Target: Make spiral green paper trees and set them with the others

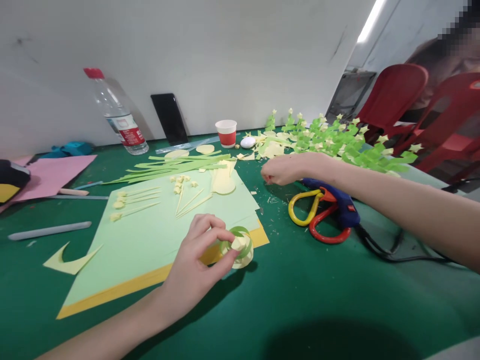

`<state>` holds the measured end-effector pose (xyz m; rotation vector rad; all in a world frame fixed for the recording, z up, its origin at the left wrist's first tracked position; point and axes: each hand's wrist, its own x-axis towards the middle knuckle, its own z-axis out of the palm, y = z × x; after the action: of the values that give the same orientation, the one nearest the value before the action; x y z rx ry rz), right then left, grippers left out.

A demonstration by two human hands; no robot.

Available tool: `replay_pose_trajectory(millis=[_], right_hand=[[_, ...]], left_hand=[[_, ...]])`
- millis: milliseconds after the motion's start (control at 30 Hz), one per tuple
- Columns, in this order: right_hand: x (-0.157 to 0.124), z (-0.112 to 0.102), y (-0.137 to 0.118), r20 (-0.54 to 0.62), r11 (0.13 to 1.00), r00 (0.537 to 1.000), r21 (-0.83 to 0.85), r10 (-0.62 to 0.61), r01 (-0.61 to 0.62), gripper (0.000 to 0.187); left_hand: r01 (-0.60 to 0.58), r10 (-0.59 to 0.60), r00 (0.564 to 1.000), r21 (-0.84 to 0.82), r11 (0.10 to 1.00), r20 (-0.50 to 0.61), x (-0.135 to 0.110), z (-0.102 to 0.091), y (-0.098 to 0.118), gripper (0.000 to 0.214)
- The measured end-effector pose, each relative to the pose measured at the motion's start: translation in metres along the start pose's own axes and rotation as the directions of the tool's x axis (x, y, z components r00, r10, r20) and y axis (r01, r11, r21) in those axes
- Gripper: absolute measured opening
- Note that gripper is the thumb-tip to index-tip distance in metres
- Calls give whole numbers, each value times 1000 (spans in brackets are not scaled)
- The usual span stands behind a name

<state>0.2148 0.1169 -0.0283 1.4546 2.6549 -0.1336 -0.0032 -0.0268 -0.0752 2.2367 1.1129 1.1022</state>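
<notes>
My left hand pinches a small paper star flower by its pale yellow star. A green paper strip curls below the star, over a pale round base held just above the table. My right hand is low over the table beyond, its fingers curled together; whatever they hold, if anything, is hidden. Under the right forearm lies a blue glue gun, with scissors with yellow and red handles against it. Left of my left hand, several paper stars on thin sticks rest on light green paper sheets.
Finished star flowers crowd the back right. Along the wall stand a water bottle, a phone and a paper cup. Green strips lie behind the sheets. A black cord trails right. A person sits near red chairs.
</notes>
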Motion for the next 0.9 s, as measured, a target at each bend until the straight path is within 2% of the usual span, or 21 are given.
replay_pose_trajectory(millis=[267,433,667,900], right_hand=[[8,3,-2,86,990,993,-112,-76,85,16],[10,6,0,120,985,989,-140,-84,100,12],[12,-1,-6,181,978,982,-190,-57,91,10],[3,-7,-19,243,978,970,-200,-5,55,26]], left_hand=[[-2,2,1000,-8,1000,15,-1,0,0,13],[-8,8,1000,-11,1000,6,0,0,0,12],[32,-32,999,-10,999,33,2,-2,2,10],[55,-54,998,-26,998,24,1,-2,4,9]])
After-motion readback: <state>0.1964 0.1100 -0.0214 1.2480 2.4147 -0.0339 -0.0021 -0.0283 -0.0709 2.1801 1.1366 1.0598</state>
